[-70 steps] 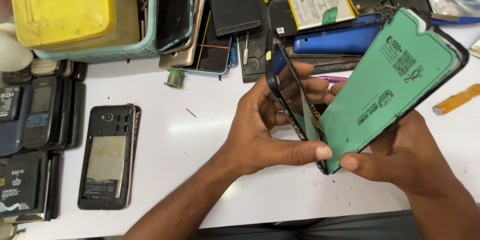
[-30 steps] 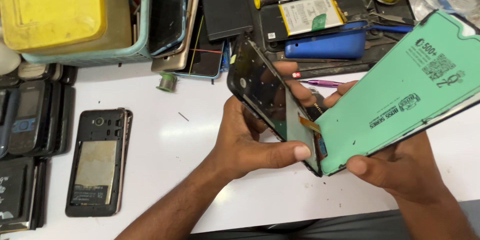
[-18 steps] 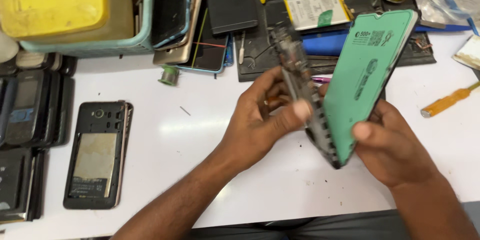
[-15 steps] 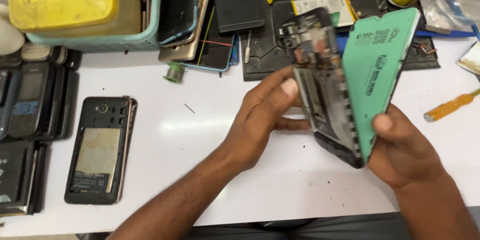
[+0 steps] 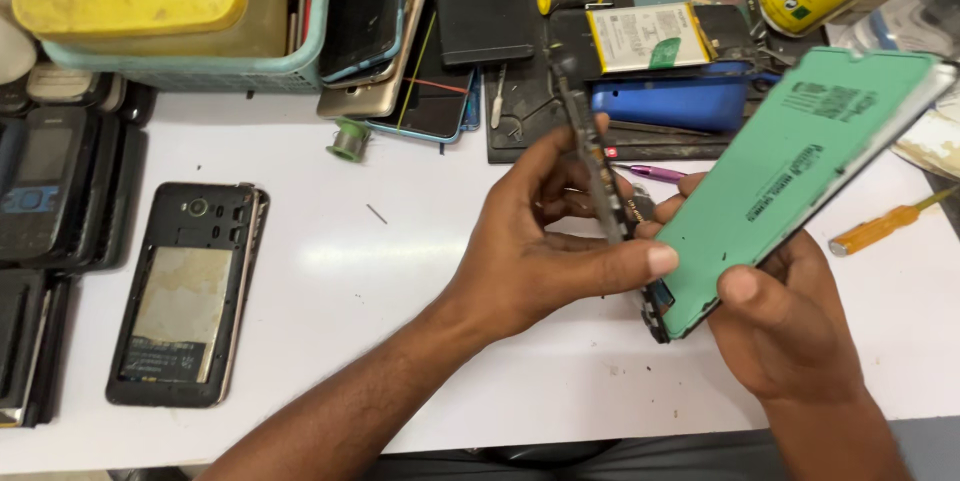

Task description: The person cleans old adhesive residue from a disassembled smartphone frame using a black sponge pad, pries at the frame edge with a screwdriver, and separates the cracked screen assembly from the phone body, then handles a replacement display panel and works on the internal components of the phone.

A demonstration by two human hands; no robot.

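Since half a second ago you have swung the green panel [image 5: 800,181] outward, so it fans away from the phone frame [image 5: 598,176], joined only at the bottom corner. Your right hand [image 5: 790,331] pinches the panel's lower edge, thumb on the green face, likely to steady it. Your left hand [image 5: 545,241] grips the frame edge-on, thumb pressed at the joint, fingers curled behind. Both parts hang above the white table [image 5: 400,241]. Left of the frame lies an opened phone [image 5: 185,291]; right of it, an orange screwdriver [image 5: 880,226].

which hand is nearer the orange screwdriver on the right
Right. The right hand is just beside the orange screwdriver; the left hand lies farther off, beyond the green panel.
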